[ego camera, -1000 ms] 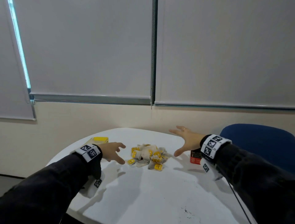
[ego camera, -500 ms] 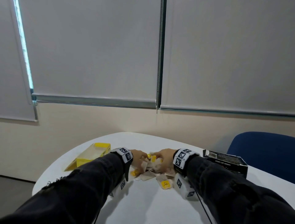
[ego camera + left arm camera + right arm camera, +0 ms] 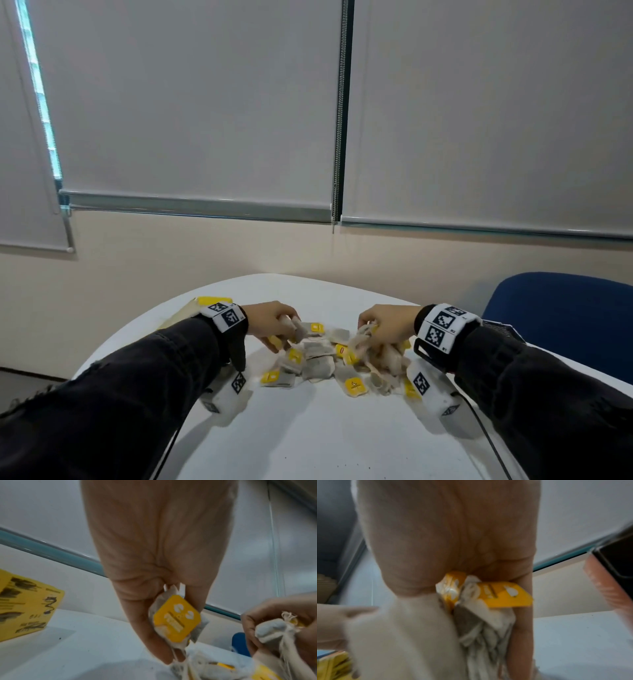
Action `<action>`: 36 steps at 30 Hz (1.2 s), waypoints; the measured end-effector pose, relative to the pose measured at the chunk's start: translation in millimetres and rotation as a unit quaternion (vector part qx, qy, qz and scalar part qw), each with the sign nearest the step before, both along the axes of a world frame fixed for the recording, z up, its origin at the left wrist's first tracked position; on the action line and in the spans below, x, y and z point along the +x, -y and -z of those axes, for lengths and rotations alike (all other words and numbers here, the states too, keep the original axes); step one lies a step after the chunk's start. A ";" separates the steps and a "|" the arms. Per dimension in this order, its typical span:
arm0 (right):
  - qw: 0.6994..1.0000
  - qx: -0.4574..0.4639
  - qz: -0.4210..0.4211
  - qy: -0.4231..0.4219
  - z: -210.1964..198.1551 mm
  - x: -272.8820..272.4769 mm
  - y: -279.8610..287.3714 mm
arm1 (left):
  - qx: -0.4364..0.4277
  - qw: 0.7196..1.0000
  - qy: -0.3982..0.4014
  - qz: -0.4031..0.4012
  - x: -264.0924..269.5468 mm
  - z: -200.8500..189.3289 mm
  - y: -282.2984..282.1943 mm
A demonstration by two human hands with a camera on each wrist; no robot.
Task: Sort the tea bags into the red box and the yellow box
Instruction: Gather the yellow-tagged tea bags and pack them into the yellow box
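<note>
Several tea bags with yellow tags lie spread on the white round table. My left hand grips a few of them at the heap's left side; in the left wrist view a yellow-tagged tea bag sits between its thumb and fingers. My right hand holds a bunch at the heap's right side, seen as tea bags squeezed in the right wrist view. The yellow box lies behind my left wrist. A red and black box shows at the right of the right wrist view.
A blue chair stands at the table's right side. A beige wall and grey window blinds rise behind the table. White wrist cameras hang under both forearms close to the tabletop.
Both hands came in from either side onto the pile, closed on tea bags and pulled apart, spreading the heap wider. The view has tilted down and nearer the table.
</note>
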State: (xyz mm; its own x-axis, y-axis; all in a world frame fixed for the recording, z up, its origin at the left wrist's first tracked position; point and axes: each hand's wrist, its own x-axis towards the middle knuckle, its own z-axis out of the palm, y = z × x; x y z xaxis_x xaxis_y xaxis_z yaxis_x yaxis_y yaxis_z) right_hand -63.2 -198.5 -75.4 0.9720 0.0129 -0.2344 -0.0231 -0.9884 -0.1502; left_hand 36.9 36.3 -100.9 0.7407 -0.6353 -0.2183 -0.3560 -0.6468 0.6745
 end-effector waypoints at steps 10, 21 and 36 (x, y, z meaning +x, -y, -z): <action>0.998 -0.015 0.002 -0.057 -1.8 14.5 -23.9 | 0.218 0.966 0.125 0.058 -9.1 -0.4 30.0; 0.993 -0.029 -0.021 -0.108 14.9 15.3 -33.9 | 0.307 0.938 0.134 0.089 -26.2 3.7 47.2; 0.996 -0.018 -0.053 -0.067 15.5 -102.9 1.2 | 0.243 0.951 0.128 0.143 -132.5 12.0 72.5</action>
